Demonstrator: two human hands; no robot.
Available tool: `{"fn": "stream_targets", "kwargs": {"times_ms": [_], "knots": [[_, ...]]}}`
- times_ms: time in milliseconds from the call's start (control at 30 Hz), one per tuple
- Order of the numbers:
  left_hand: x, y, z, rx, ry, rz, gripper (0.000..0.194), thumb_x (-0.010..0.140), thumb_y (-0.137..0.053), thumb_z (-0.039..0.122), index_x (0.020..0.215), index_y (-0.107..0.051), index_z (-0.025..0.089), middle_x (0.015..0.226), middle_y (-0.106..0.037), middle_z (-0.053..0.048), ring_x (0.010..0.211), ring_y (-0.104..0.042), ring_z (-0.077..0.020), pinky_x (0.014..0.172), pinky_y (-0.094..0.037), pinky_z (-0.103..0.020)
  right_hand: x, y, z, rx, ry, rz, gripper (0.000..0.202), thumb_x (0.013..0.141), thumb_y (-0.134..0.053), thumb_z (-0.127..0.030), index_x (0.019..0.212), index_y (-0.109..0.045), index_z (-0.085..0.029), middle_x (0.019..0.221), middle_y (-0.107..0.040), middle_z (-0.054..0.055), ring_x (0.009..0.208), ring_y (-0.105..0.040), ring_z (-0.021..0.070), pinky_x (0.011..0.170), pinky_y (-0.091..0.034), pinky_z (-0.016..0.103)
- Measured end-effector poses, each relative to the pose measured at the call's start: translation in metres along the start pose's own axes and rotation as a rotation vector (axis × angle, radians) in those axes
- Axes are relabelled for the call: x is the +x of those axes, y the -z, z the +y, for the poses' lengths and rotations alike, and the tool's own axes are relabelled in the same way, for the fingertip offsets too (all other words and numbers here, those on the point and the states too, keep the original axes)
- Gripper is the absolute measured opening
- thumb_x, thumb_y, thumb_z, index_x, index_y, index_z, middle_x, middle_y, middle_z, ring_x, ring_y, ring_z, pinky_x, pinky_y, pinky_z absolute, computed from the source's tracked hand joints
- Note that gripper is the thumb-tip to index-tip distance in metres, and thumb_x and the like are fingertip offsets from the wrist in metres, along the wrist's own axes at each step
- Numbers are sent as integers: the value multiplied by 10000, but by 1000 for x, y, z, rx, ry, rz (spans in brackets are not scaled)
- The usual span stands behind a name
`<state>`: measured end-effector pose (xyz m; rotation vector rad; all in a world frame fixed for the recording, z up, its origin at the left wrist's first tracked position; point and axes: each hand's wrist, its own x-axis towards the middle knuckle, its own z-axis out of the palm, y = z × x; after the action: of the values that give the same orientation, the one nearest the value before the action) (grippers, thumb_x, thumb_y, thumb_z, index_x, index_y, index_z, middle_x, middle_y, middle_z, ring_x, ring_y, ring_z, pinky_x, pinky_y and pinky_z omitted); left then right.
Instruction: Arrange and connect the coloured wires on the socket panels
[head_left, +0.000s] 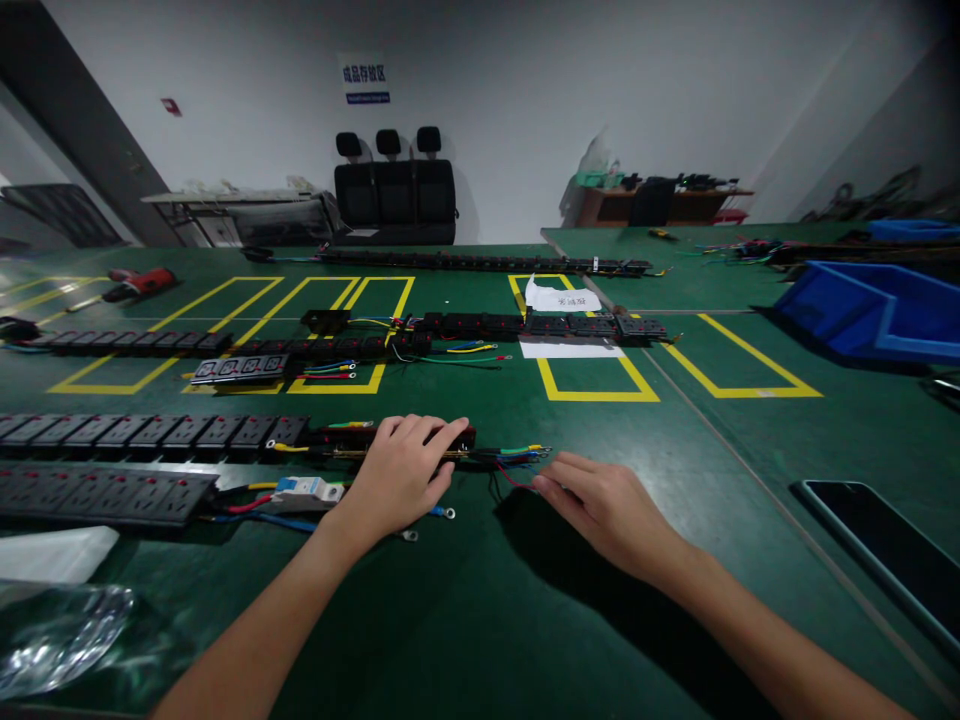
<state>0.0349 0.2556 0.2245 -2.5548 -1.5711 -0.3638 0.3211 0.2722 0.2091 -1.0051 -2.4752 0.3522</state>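
Note:
My left hand (409, 465) grips a narrow dark module (466, 438) at the end of a row of black sockets, fingers over its top and thumb at the near side. Colored wires (521, 455) with ring terminals run out to the right of it. Beside their ends my right hand (600, 495) is closed in a pinch on a thin red wire (514, 482); its tip is hidden by the fingers. To the left lie a black socket strip (187, 436) and a nearer socket strip (105, 495). A white circuit breaker (306, 492) sits among wires left of my left wrist.
More socket strips (465, 325) lie farther back on the green table (480, 620). A blue bin (877, 312) and a phone (892, 550) are at right. A red power tool (141, 283) rests at back left, clear plastic wrap (60, 635) at near left.

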Motion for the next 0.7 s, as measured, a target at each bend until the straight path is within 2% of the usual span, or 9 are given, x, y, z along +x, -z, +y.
{"fn": "stream_targets", "kwargs": {"times_ms": [200,700], "knots": [[1,2,1,-8,4,-16,528,965,-568,257,1486,-477,240,1298,-639,-93,1164,-580,-278,991,-406,-453,0,-1,2,-16,5,17,374,1077,-431,-303,748,-579,-203,730,-609,5,561,-502,107,545,-300,278],[1,2,1,-12,7,-12,531,963,-558,252,1488,-476,242,1282,-643,-91,1151,-585,-277,990,-409,-460,-1,-5,4,-2,11,48,318,989,-482,-208,707,-628,-199,692,-605,5,558,-521,108,541,-303,282]]}}
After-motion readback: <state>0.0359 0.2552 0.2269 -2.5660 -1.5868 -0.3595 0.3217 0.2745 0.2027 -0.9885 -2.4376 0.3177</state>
